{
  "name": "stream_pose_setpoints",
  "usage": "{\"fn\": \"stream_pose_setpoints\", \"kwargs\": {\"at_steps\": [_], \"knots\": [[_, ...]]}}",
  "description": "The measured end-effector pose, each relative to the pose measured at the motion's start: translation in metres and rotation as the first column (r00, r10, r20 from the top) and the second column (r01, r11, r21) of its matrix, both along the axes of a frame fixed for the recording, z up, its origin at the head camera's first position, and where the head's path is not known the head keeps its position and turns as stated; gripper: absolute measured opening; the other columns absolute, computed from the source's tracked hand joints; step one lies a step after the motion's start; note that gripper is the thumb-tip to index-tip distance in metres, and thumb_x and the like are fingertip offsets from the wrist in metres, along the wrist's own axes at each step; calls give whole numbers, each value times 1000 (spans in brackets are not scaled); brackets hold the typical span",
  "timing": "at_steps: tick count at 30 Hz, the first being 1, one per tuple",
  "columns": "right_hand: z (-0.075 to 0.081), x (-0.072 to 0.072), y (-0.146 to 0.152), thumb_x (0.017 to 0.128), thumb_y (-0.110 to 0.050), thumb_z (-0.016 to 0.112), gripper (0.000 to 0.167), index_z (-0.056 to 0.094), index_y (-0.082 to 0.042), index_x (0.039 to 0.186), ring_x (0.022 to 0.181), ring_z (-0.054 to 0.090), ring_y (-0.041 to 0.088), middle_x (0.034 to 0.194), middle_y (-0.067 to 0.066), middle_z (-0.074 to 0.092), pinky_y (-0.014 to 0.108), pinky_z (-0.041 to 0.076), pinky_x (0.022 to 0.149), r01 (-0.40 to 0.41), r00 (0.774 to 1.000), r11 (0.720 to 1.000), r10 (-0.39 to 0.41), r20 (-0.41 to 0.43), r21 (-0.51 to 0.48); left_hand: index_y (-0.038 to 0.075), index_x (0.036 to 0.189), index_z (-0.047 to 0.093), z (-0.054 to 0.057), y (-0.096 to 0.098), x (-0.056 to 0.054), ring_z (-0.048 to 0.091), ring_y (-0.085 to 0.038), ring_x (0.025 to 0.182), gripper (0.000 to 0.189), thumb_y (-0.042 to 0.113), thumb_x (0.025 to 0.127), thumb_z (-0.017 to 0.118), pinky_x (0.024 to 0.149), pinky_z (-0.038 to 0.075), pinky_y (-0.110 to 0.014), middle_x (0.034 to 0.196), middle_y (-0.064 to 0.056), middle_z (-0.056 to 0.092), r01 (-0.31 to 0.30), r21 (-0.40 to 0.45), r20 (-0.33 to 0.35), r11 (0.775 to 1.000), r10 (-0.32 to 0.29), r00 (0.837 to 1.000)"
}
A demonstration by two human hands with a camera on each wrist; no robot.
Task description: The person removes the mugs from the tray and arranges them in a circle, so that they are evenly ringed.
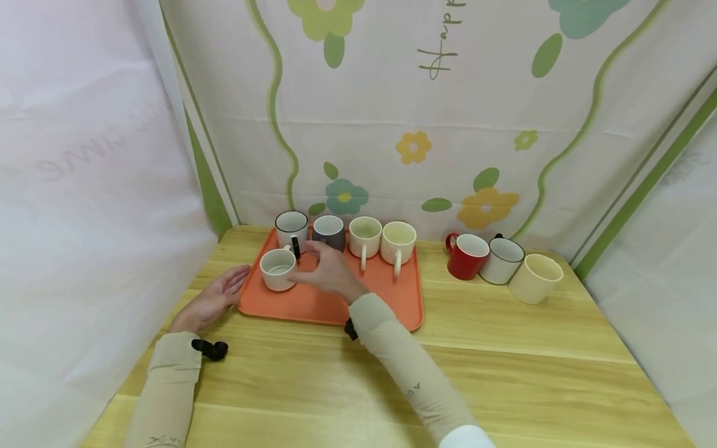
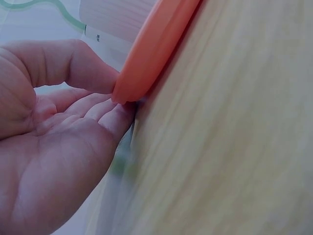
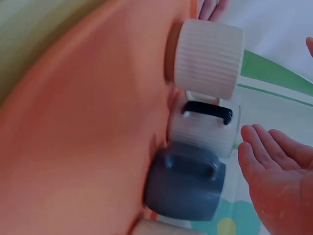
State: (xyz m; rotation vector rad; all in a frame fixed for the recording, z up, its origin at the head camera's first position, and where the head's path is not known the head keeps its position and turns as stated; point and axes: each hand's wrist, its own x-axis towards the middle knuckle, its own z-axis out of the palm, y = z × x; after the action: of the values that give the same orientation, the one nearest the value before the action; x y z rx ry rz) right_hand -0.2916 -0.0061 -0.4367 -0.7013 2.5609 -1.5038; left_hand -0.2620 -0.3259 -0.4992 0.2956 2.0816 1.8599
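Observation:
An orange tray (image 1: pixel 313 305) lies on the wooden table, bearing several mugs. At its left edge my left hand (image 1: pixel 215 298) pinches the rim, thumb against the edge and fingertips by its underside in the left wrist view. My right hand (image 1: pixel 330 272) hovers over the tray with spread fingers, right of a white ribbed mug (image 3: pixel 209 58) at the front left. The right wrist view shows those fingers straight and holding nothing. Behind stand a white mug with black rim and handle (image 1: pixel 291 231), a dark grey mug (image 3: pixel 186 183) and two cream mugs (image 1: pixel 365 238), handles toward me.
Right of the tray, a red mug (image 1: pixel 466 258), a white mug with a black rim (image 1: pixel 502 261) and a pale yellow mug (image 1: pixel 534 280) stand close together on the table (image 1: pixel 504 367). Patterned white cloth (image 1: pixel 358 112) hangs behind and along both sides.

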Motion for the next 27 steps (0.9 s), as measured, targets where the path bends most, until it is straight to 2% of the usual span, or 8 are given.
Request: {"fn": "stream_pose_setpoints", "kwargs": {"at_steps": [4, 9, 15, 22, 27], "knots": [[-11, -1, -15, 83, -49, 88, 95, 48, -10, 158, 145, 56, 28, 159, 12, 55, 45, 50, 117, 45, 997, 999, -45, 60, -10, 0, 169, -1, 3, 0, 2, 1, -45, 163, 92, -17, 94, 50, 104, 45, -6, 178, -23, 0, 3, 8, -2, 1000, -3, 1000], [-22, -2, -31, 82, -47, 89, 91, 51, -10, 156, 140, 61, 22, 154, 7, 61, 39, 52, 114, 98, 990, 995, -99, 103, 14, -2, 168, -2, 3, 1, 2, -2, -47, 163, 93, -20, 92, 47, 104, 45, -6, 177, -25, -3, 16, 17, -10, 1000, -16, 1000], [-29, -3, -47, 79, -47, 92, 80, 62, -13, 144, 121, 66, 20, 135, 5, 71, 37, 57, 102, 145, 988, 989, -146, 45, 44, -2, 168, -2, 1, -1, 0, -1, -47, 163, 93, -19, 93, 49, 103, 46, -7, 177, -24, -2, 16, 17, -10, 1000, -16, 1000], [-32, -4, -64, 75, -49, 94, 80, 65, -11, 139, 120, 66, 21, 130, 4, 70, 36, 55, 105, 215, 976, 973, -213, -39, 83, -2, 168, -2, 0, -2, 0, -1, -47, 163, 92, -19, 93, 48, 103, 46, -6, 177, -24, -3, 15, 8, -13, 1000, -15, 1000], [-35, -4, -70, 75, -48, 94, 73, 68, -11, 132, 111, 68, 20, 122, 4, 73, 35, 57, 98, 266, 963, 961, -261, -73, 77, -1, 169, -1, 1, 0, 0, -1, -46, 163, 92, -19, 93, 48, 104, 46, -7, 178, -23, -2, 18, 11, -10, 1000, -18, 1000]]}}
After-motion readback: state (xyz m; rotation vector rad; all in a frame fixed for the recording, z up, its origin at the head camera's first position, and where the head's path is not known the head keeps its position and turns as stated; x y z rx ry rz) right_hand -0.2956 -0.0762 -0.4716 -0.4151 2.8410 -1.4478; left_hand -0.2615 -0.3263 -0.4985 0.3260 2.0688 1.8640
